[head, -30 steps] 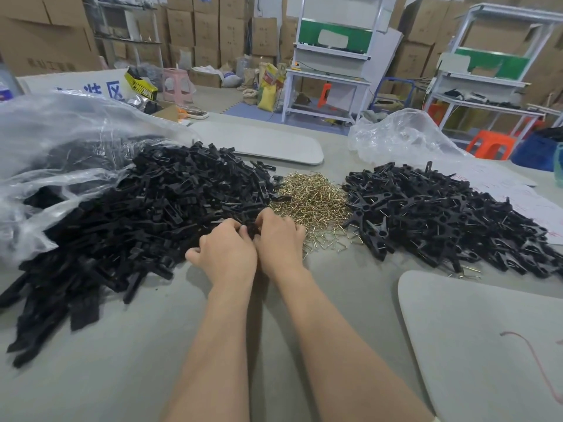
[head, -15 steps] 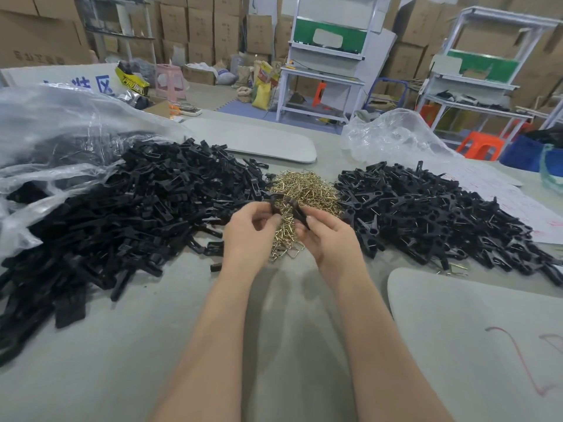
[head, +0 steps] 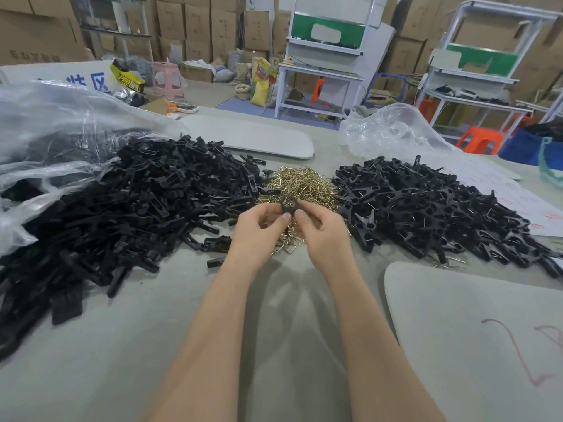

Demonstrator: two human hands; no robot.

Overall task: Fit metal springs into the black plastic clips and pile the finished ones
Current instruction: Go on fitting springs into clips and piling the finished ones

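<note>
Black clip (head: 288, 205) pinched between both hands, its spring fit indiscernible.

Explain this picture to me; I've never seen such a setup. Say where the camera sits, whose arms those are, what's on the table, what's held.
No machine here: a person wears the camera on the head, so you look down their arms. The left hand and right hand pinch one black clip above the grey table. Left lies a heap of loose black clips, spilling from a clear bag; in the middle, brass-coloured springs; right, a pile of clips that seem finished.
</note>
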